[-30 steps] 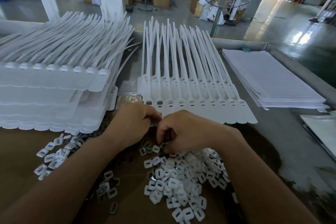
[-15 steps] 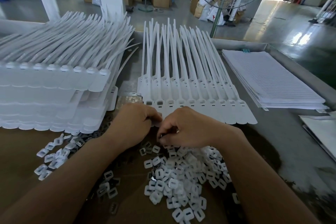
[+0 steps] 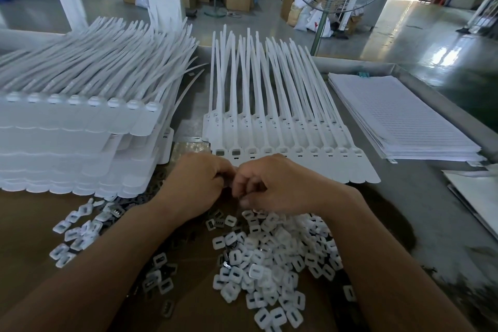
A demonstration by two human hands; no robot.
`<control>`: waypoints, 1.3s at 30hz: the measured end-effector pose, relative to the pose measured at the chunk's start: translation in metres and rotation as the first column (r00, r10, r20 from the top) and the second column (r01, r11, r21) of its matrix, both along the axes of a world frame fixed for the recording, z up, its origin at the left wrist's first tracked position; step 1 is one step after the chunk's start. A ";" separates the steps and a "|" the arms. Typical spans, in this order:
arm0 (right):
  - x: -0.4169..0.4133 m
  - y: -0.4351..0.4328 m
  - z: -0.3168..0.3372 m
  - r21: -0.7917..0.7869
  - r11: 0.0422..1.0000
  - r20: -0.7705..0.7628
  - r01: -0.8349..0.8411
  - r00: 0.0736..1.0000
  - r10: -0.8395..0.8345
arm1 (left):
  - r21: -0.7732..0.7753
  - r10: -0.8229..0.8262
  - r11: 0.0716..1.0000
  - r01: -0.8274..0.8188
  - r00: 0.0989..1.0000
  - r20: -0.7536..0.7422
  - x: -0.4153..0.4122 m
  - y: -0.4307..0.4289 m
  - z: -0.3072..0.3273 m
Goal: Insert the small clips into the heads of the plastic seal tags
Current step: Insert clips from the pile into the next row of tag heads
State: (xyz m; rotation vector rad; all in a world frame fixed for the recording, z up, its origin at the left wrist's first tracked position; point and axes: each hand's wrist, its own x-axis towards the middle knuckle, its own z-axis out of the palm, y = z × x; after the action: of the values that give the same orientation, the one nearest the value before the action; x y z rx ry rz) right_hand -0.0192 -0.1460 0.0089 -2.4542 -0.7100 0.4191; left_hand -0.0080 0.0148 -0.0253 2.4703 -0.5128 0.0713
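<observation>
Seal tags (image 3: pixel 283 143): white plastic, one row laid side by side in the mid of the table (image 3: pixel 431 210). The long thin tails fan away from you and the flat rounded flags point toward you. Each has a small square head w/ an opening where tail meets flag. The two leftmost heads look darker inside than the rest. More tags of the same kind sit under that row.

Clips (image 3: pixel 269 259): small white squarish pcs w/ a dark slot in the centre, a few showing a dark or metallic side. The main heap is near you, under your right wrist, on brown cardboard (image 3: pixel 27 224). A smaller scatter of clips (image 3: pixel 75 234) lies to the left.

Your left hand (image 3: pixel 194 186) and right hand (image 3: pixel 272 186) meet fingertip to fingertip just in front of the row's left end, over the flags. Fingers on both are curled in tight. Can't tell if a clip is pinched between them, since knuckles hide it.

The table is metal w/ a raised rim, so it works as a tray. It holds a tall stack of tags (image 3: pixel 80 129) at left, the row at centre and a stack of lined sheets (image 3: pixel 398 116) at right.
</observation>
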 end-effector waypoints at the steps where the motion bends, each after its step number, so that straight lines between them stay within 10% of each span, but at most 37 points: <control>1: 0.000 0.000 0.000 0.013 1.000 -0.003 0.000 1.000 0.000 | -0.003 -0.002 1.000 0.002 1.000 0.001 0.000 0.000 -0.001; 20: 0.002 -0.002 -0.004 0.187 0.982 -0.011 -0.023 1.000 0.026 | 0.007 -0.023 1.000 0.023 1.000 0.018 -0.004 0.001 0.003; 39: 0.018 -0.010 -0.018 0.256 0.910 0.087 0.325 0.930 -0.357 | 0.022 -0.018 1.000 0.016 0.998 0.059 -0.003 0.000 0.000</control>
State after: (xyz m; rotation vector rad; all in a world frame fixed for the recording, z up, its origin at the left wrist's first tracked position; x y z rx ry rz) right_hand -0.0008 -0.1561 -0.0090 -2.3264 -0.3425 0.0309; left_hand -0.0111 0.0147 -0.0249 2.4911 -0.5628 0.1336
